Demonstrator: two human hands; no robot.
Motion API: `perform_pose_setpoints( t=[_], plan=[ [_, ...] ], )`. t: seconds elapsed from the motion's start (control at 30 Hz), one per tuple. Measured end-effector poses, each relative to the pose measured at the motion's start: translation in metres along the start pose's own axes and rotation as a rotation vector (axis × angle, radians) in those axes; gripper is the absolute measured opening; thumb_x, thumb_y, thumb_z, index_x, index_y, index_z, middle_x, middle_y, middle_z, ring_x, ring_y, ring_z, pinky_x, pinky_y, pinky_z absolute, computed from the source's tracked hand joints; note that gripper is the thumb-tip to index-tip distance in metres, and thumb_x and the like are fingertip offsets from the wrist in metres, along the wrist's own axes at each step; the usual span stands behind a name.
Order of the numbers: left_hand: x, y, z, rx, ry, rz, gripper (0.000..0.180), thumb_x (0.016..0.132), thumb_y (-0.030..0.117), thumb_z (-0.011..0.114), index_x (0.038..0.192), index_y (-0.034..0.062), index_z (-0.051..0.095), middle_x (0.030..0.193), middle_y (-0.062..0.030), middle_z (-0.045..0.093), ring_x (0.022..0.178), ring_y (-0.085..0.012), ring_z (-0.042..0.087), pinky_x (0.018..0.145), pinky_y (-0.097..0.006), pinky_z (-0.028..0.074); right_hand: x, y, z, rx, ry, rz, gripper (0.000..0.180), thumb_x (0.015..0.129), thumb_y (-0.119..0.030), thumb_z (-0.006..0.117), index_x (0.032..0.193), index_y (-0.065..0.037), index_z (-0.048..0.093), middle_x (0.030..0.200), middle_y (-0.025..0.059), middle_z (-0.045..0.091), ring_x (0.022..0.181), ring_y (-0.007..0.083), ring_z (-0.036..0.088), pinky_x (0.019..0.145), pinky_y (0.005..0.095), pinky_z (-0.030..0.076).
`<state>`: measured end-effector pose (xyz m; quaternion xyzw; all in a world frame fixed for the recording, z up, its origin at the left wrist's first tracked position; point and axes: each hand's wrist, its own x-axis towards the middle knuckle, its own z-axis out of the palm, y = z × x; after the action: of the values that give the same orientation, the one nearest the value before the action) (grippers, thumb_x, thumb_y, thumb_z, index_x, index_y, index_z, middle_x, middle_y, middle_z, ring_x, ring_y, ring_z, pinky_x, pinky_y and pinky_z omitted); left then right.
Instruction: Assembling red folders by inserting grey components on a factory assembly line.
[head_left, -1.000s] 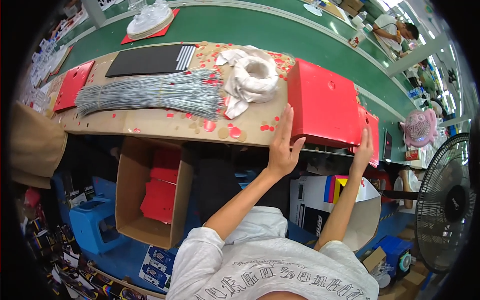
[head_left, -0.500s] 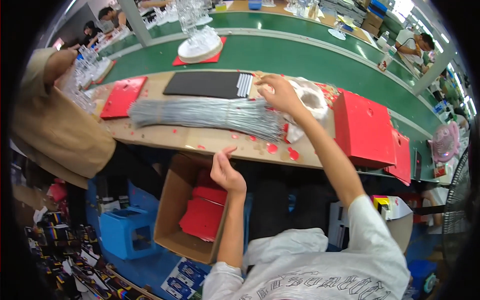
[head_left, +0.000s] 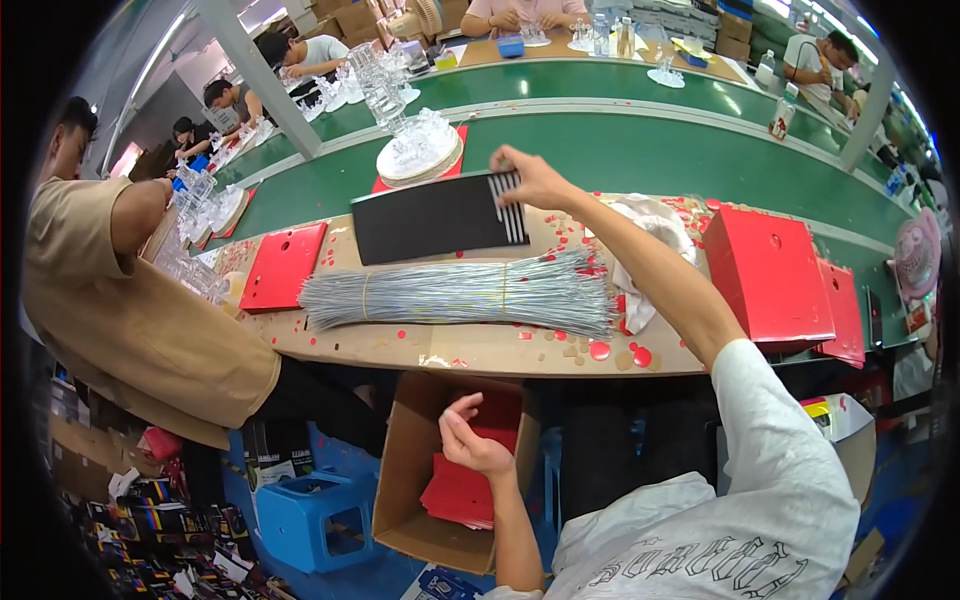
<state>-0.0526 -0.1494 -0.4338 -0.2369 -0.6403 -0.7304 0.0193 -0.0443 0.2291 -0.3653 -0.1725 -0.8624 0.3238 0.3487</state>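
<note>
head | right hand (head_left: pixel 535 180) on black tray (head_left: pixel 435 215) | red boxes (head_left: pixel 770 275) right

I am seeing the flat black tray (head_left: pixel 430 215) lying on the tabletop (head_left: pixel 480 345), its long side running left to right, just behind the bundle of grey wires. At its right end a few thin silvery rods (head_left: pixel 510 207) are lying side by side, pointing front to back across the dark surface.

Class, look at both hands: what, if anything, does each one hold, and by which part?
The right hand grips the black tray of wires at its far right corner. The left hand holds nothing.
</note>
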Motion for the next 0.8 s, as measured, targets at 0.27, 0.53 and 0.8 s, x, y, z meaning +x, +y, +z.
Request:
perform_pose_setpoints(
  t=[0.27,0.53,0.8],
  plan=[
    [0.065,0.111,0.007,0.103,-0.086,0.851,0.067,0.083,0.024,0.068,0.138,0.002,0.037,0.145,-0.0225,0.037,0.134,-0.0371,0.036,0.114,-0.053,0.023,-0.094,-0.242,-0.086,0.345,0.104,-0.423,0.045,0.076,0.005,0.072,0.118,-0.008,0.064,0.104,0.0064,0.071,0.087,0.0116,0.069,0.078,0.0267,0.055],
    [0.055,0.218,0.022,0.281,-1.455,0.136,0.055,0.07,0.019,0.084,0.115,-0.0037,0.063,0.1,-0.0145,0.071,0.09,-0.0282,0.069,0.082,-0.035,0.054,-0.229,-0.264,-0.104,0.516,-0.164,-0.038,0.053,0.08,-0.001,0.076,0.129,0.001,0.057,0.119,0.0182,0.066,0.097,0.0215,0.07,0.084,0.0344,0.058],
    [-0.034,0.074,0.044,0.229,-1.601,-0.673,0.023,0.091,0.013,0.067,0.107,-0.0037,0.064,0.092,-0.0032,0.068,0.082,-0.0079,0.061,0.076,-0.025,0.051,-0.414,-0.191,-0.042,-0.067,-0.05,0.081,0.037,0.079,-0.002,0.069,0.115,-0.01,0.071,0.137,0.0173,0.056,0.107,0.032,0.066,0.081,0.0359,0.059]
  ],
)
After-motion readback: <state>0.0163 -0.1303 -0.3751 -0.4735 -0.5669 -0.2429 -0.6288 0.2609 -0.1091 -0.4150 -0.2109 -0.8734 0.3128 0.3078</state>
